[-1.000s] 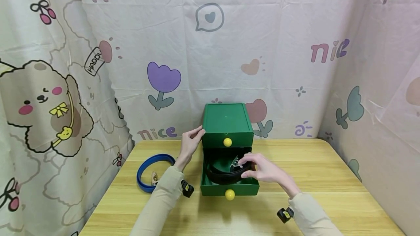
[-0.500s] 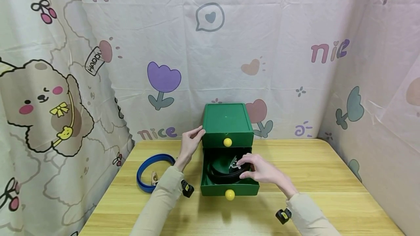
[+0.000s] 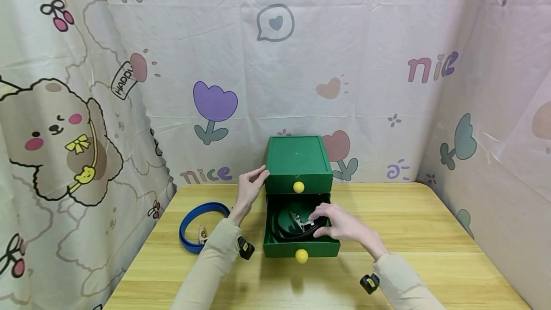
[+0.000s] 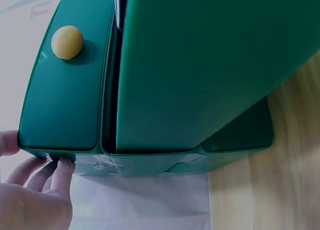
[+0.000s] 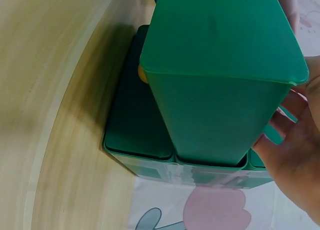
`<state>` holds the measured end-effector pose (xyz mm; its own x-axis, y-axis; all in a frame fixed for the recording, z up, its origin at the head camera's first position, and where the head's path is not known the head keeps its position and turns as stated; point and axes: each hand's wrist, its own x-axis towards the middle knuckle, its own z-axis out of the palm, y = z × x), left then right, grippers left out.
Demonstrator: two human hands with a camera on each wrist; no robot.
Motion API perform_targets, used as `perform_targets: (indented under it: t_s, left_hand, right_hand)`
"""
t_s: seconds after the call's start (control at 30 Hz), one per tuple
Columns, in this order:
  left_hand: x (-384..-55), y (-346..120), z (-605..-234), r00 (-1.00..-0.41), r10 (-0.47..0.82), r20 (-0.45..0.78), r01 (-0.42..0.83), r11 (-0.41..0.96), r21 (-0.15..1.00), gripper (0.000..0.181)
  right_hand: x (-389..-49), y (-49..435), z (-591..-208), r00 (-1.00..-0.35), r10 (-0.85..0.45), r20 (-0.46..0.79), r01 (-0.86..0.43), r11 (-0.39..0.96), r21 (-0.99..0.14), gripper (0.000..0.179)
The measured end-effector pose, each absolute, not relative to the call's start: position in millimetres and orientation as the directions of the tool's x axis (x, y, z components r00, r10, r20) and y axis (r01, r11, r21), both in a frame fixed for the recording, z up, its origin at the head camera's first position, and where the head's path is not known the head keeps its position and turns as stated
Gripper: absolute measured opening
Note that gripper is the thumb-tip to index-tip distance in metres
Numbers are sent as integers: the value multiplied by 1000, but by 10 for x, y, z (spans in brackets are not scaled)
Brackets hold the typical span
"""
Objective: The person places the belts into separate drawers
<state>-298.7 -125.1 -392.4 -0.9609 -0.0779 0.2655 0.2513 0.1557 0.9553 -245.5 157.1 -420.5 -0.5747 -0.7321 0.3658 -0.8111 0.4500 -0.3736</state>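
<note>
A green drawer unit (image 3: 297,154) with yellow knobs stands against the back cloth, its middle drawer (image 3: 280,251) pulled out. Coiled inside that drawer is a black belt (image 3: 279,234) with a silver buckle (image 3: 303,225). My right hand (image 3: 342,224) reaches in over the drawer's right wall and holds the coil's right side between thumb and fingers, close to the buckle. At the unit's upper left front corner, my left hand (image 4: 37,195) grips the edge, thumb on top and fingers against the side. In the right wrist view the drawer wall hides the belt.
A coiled blue belt (image 3: 184,226) with a gold-coloured buckle (image 3: 202,233) lies on the wooden table left of the unit, beside the left forearm. Printed cloth (image 3: 275,85) hangs behind and at both sides.
The black belt's buckle has tipped down and left inside the coil. My right hand has shifted slightly left and down with it. The left hand has stayed in place.
</note>
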Motion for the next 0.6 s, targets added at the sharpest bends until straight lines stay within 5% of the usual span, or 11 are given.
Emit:
perform_targets:
  t_s: [0.37, 0.6]
  left_hand:
    - [-2984, -1250, -3928, -964, -71, 257, 244, 153, 958, 39]
    - [-2989, -1246, -3924, -963, -76, 257, 244, 151, 958, 39]
  right_hand:
    - [-2439, 1545, -4232, -603, -730, 322, -798, 560, -224, 29]
    - [-2470, 1524, -4266, -595, -739, 315, -803, 553, -221, 27]
